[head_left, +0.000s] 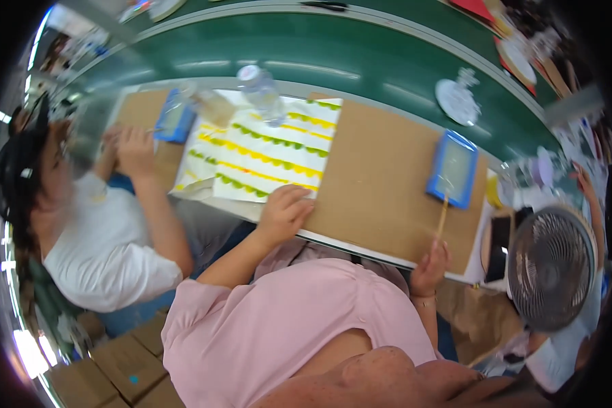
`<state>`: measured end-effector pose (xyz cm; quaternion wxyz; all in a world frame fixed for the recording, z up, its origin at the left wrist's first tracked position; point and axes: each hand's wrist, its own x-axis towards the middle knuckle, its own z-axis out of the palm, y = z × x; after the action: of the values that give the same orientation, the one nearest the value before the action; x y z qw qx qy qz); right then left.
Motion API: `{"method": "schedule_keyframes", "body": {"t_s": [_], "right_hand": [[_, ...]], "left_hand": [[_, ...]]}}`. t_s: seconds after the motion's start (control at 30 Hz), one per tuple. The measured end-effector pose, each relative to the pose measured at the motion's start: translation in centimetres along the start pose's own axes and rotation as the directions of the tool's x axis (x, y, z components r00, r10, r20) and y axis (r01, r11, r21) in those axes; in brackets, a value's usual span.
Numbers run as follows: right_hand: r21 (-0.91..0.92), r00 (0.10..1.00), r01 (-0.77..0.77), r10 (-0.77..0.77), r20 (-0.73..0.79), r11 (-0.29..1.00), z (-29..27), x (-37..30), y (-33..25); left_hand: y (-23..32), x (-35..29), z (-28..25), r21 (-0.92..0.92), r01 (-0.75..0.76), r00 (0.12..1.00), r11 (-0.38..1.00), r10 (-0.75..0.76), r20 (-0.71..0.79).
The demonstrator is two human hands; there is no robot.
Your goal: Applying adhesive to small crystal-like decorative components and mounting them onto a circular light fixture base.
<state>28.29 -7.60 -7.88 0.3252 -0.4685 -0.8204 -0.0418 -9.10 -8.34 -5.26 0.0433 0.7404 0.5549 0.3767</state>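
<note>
Left hand [285,212] on near corner of white sheet [272,151], fingers loosely open. Right hand [430,266]: fingers closed round thin stick [443,219], far end at blue tray [436,166] on cardboard [381,156]. Sheet already carries yellow and green scalloped rows; how much remains, cannot tell.

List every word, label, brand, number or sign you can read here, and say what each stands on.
No text can be read.
Bottle cap: faint reddish marks, too blurred to read.
White sheet by the left hand: yellow and green scalloped rows, no lettering that shows.
Fan: no legible marking.
</note>
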Motion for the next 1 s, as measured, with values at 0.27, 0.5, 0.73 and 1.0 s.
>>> {"method": "schedule_keyframes", "body": {"t_s": [0.27, 0.5, 0.73, 1.0], "right_hand": [[0.054, 0.999, 0.027, -0.028, 0.016, 0.998, 0.18, 0.78, -0.24], [-0.023, 1.000, 0.027, -0.027, -0.016, 0.999, 0.33, 0.62, -0.43], [-0.030, 0.999, 0.035, -0.035, -0.016, 0.999, 0.27, 0.83, -0.52], [-0.085, 0.995, 0.031, -0.039, -0.094, 0.996, 0.57, 0.83, -0.89]], "left_hand": [[-0.07, -0.14, -0.46, 0.054, -0.047, 0.998, 0.997, 0.049, -0.025], [0.07, -0.04, -0.78, 0.047, -0.022, 1.000, 0.999, 0.022, 0.002], [-0.38, -0.41, -0.68, 0.084, -0.104, 0.994, 0.991, 0.106, -0.016], [-0.08, -0.39, -0.44, 0.016, -0.022, 0.999, 1.000, 0.023, -0.035]]}}
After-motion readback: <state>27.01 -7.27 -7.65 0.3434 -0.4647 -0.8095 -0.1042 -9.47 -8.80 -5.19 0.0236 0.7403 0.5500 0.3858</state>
